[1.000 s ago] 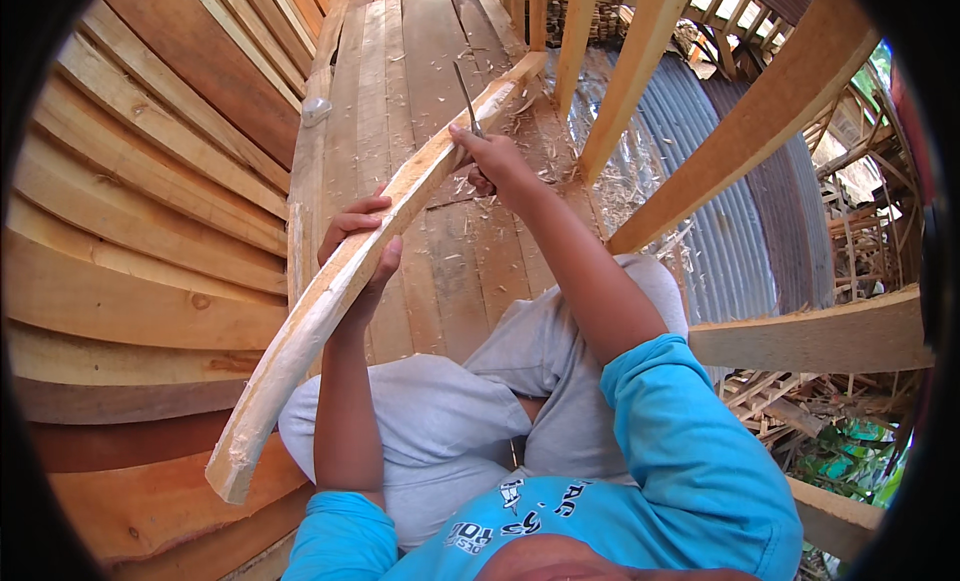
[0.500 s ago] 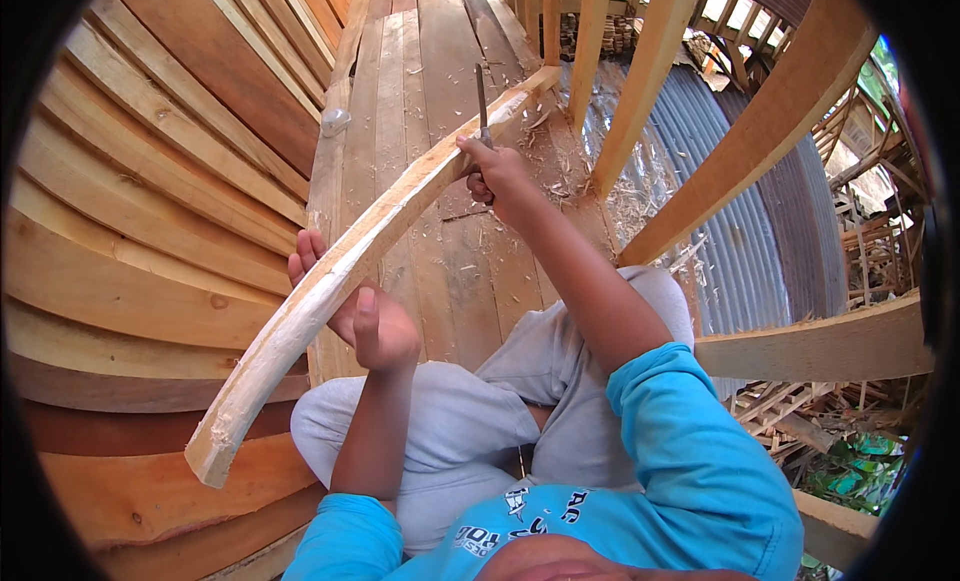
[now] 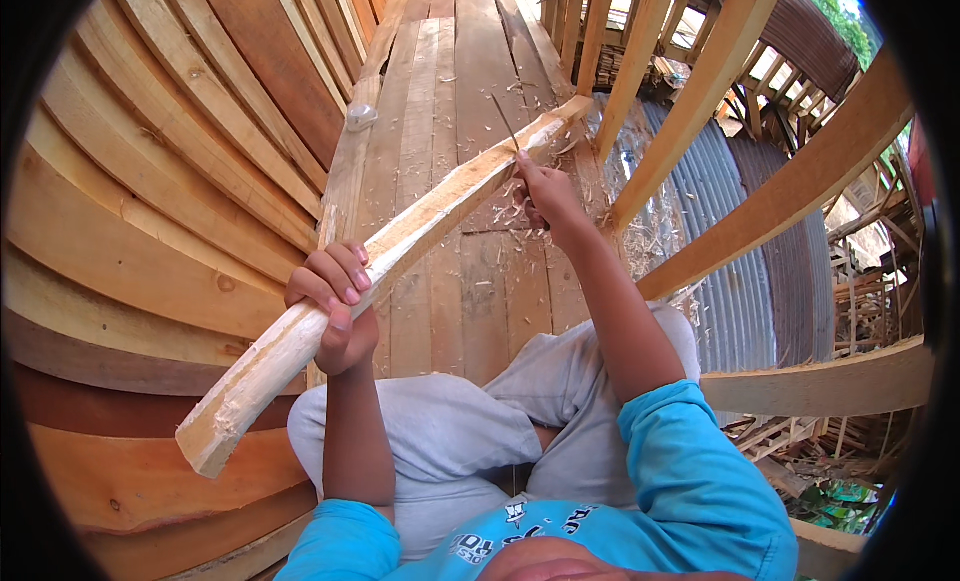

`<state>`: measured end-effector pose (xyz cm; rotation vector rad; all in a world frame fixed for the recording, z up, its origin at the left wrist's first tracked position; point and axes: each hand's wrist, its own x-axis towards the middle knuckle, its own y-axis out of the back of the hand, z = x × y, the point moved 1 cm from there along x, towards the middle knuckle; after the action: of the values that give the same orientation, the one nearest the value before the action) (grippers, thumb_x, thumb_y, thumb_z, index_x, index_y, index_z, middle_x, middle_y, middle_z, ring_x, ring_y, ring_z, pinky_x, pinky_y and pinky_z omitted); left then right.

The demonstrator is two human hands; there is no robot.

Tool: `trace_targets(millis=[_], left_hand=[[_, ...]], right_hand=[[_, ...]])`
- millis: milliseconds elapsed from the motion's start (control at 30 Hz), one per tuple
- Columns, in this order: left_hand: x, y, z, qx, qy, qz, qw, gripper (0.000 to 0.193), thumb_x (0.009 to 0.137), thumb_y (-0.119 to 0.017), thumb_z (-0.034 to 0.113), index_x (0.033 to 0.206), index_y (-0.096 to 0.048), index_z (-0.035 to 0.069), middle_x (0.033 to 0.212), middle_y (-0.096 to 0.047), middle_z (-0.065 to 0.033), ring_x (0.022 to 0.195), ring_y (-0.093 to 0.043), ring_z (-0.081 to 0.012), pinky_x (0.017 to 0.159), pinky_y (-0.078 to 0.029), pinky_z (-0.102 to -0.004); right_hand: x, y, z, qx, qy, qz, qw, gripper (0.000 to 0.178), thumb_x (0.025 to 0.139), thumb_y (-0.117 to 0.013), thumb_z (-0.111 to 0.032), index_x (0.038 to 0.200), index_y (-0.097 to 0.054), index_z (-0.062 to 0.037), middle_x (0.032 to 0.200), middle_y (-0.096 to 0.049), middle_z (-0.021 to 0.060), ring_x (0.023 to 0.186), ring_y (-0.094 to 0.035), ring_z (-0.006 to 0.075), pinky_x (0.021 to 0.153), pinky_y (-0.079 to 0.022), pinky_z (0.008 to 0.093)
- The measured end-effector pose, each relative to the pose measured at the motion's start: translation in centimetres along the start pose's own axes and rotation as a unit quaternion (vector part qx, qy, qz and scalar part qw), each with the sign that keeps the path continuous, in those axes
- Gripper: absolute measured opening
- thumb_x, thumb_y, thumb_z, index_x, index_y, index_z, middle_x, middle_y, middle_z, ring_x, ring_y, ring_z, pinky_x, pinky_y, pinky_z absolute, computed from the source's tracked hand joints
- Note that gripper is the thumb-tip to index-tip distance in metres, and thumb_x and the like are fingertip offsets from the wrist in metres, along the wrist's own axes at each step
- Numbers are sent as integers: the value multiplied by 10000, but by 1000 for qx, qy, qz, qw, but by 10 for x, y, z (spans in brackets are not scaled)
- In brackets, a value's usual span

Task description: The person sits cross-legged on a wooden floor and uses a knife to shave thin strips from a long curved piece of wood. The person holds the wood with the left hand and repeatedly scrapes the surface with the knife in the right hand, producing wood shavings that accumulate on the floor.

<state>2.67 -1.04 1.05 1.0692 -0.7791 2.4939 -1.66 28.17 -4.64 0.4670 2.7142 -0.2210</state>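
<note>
A long squared wooden pole [image 3: 440, 209] slants across in front of me, its near end at the lower left and its far end by the upright slats. Pale, freshly cut faces run along it. My left hand [image 3: 335, 299] is closed round its nearer half, fingers over the top and thumb on the near side. In my right hand [image 3: 549, 193] is a knife [image 3: 504, 121], its thin dark blade standing up across the pole close to the far end. The handle is mostly hidden in my fist.
Wood shavings lie scattered over the plank floor [image 3: 420, 271]. Curved boards [image 3: 150, 241] wall the left side. Upright wooden slats [image 3: 690, 111] stand at the right, with corrugated metal sheets [image 3: 730, 241] beyond. A small clear plastic object [image 3: 361, 116] sits on the planks.
My left hand has gone from loosely cradling the pole, fingers apart, to gripping it. My right hand and the knife have shifted toward the pole's far end, and the blade leans differently.
</note>
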Motion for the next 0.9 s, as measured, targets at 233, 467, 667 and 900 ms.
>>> trace_targets(millis=[233, 467, 667, 900], left_hand=[[2, 23, -7, -33, 19, 86, 996, 234, 779, -630, 269, 804, -415, 181, 745, -439, 9, 811, -449, -147, 900, -334, -367], [4, 38, -12, -78, 8, 102, 992, 260, 789, -650, 285, 810, -411, 186, 735, -442, 15, 785, -453, -152, 887, -344, -368], [8, 36, -10, -63, 23, 108, 992, 247, 681, -619, 161, 803, -405, 181, 729, -444, 11, 783, -455, -154, 909, -358, -375], [8, 38, -10, -72, 30, 121, 990, 241, 660, -599, 147, 799, -406, 180, 726, -443, 13, 785, -456, -153, 913, -361, -373]], right_hand=[[-22, -2, 4, -8, 77, -48, 996, 240, 1018, -558, -270, 1038, -584, -32, 702, -517, 4, 480, -433, 82, 421, -348, 254], [-36, -27, -1, -81, 123, -44, 988, 145, 978, -645, -167, 1009, -545, -67, 723, -524, -33, 516, -450, 42, 443, -342, 210], [-32, -29, 14, -150, 202, -74, 965, 186, 949, -689, -175, 1015, -584, -37, 819, -612, 2, 694, -537, 51, 597, -430, 232], [-37, -37, 10, -190, 229, -81, 951, 233, 931, -710, -172, 1069, -606, -15, 846, -649, 24, 754, -579, 72, 664, -465, 258]])
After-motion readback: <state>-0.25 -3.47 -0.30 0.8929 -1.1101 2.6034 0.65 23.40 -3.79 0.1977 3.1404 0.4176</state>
